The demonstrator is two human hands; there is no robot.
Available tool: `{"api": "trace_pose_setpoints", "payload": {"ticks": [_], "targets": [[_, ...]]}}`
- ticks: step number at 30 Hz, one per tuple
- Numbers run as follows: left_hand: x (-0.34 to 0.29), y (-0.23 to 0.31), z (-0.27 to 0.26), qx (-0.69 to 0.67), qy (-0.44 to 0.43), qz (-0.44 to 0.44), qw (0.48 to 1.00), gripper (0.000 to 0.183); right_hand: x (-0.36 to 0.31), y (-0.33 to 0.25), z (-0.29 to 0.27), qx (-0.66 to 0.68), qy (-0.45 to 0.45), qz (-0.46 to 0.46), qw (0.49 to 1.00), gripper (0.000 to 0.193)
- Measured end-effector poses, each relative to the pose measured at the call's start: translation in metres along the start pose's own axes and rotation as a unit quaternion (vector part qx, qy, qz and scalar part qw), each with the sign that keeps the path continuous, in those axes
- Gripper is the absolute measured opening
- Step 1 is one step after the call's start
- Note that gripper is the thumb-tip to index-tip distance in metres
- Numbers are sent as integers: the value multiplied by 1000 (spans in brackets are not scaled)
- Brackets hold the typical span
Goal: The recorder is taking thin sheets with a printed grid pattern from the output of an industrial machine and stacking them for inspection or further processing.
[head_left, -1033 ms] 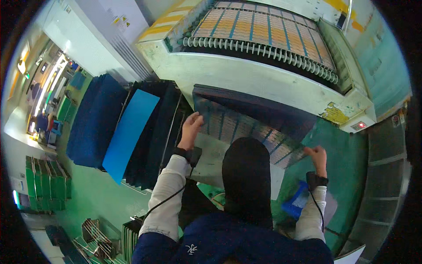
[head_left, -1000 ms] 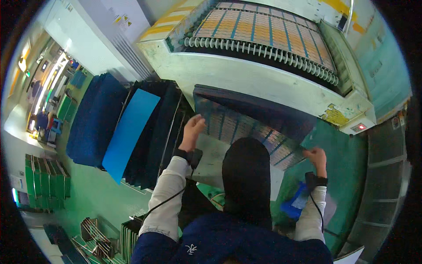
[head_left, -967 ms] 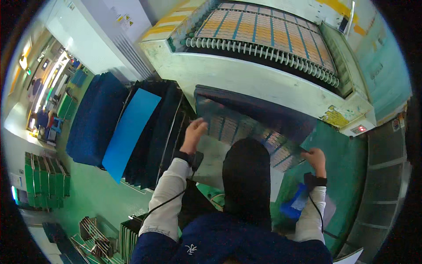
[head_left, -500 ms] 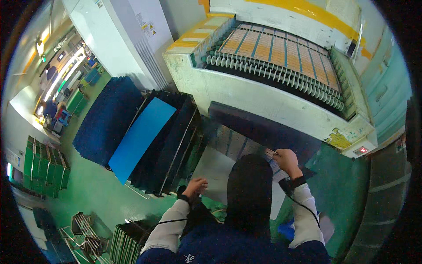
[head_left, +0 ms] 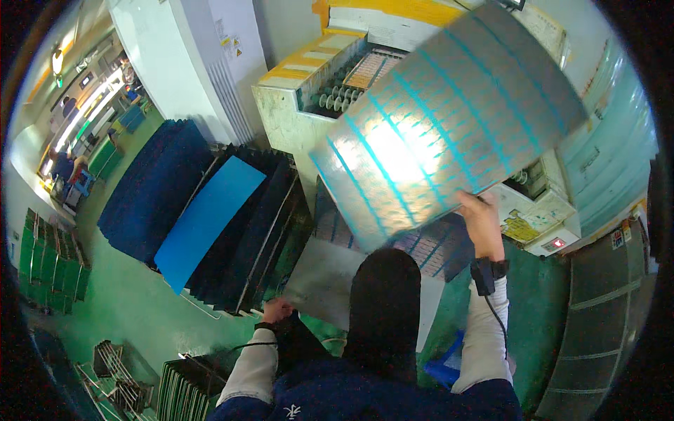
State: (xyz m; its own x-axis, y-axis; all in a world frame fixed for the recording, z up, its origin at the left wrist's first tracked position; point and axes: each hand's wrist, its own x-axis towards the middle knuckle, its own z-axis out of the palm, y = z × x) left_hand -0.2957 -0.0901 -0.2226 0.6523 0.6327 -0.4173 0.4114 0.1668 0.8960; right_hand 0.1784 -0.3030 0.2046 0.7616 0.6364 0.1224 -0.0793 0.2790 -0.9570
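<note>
My right hand [head_left: 481, 219] is closed on the lower edge of a large shiny panel [head_left: 449, 133] crossed by teal stripes. The panel is raised and tilted in front of the machine, hiding much of it, and a bright glare lies on its face. Low on the left, my left hand [head_left: 278, 309] has its fingers curled, close to the corner of a flat grey sheet [head_left: 319, 277]; whether it holds anything is hidden. Beyond the grey sheet lies another striped panel [head_left: 435, 245], partly covered by the raised one.
A pale roller machine [head_left: 284, 116] with more panels on its rollers stands ahead. To the left is a rack of dark sheets [head_left: 270, 231] with a bright blue sheet [head_left: 210, 221] on top. Metal racks [head_left: 186, 386] stand at lower left; a grey cabinet [head_left: 597, 330] is at right.
My right hand has lifted the striped panel up from low in front of the machine, and its face now catches the light. My left hand has moved a little left and down.
</note>
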Motion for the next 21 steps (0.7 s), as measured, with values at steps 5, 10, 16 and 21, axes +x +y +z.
{"api": "trace_pose_setpoints", "payload": {"ticks": [5, 10, 16, 21], "targets": [[-7, 39, 29, 196, 30, 126, 972, 25, 2, 22, 7, 73, -9, 51, 996, 16], [2, -9, 3, -76, 76, -18, 994, 25, 8, 56, 24, 242, -10, 113, 964, 12], [22, -20, 16, -190, 44, -107, 975, 25, 26, 65, 21, 249, 11, 131, 959, 14], [8, 4, 22, -175, 46, -97, 979, 25, 32, 66, 24, 212, 7, 167, 963, 20]]}}
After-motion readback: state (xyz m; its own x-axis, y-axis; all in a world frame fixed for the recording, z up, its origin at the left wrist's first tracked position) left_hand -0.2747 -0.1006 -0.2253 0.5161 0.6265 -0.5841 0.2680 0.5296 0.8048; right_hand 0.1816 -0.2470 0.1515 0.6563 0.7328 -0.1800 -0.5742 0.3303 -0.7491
